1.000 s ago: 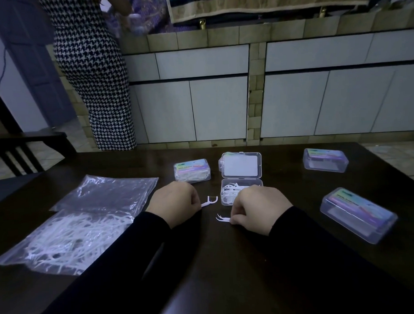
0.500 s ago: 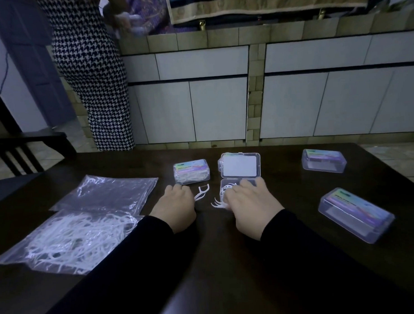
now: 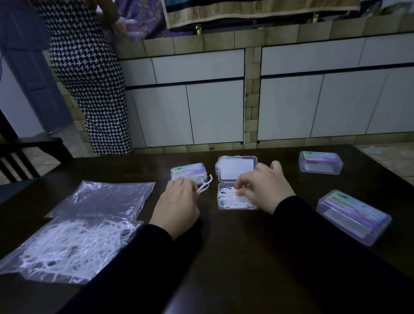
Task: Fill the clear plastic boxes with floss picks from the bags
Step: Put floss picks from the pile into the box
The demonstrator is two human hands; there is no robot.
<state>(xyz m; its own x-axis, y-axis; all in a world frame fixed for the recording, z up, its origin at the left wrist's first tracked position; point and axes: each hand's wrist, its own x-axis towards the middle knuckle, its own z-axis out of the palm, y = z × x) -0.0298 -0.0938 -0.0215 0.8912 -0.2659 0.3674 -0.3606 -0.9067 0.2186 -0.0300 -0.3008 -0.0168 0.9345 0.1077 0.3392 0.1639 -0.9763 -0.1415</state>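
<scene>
The left hand [image 3: 177,205] is pinching a floss pick [image 3: 205,184] in its fingers, just left of the open box [image 3: 235,199] on the dark worktop [image 3: 228,261]. The right hand [image 3: 264,187] is reaching into the box, its fingers bent close on the white picks inside. A bag of picks [image 3: 70,246] is lying on the left.

On the dark wooden tabletop [image 3: 228,261], the open clear plastic box [image 3: 235,199] sits centre; a closed labelled box [image 3: 189,172] lies far-left of it, two clear plastic bags [image 3: 70,236] left, two closed clear boxes [image 3: 353,216] right.
</scene>
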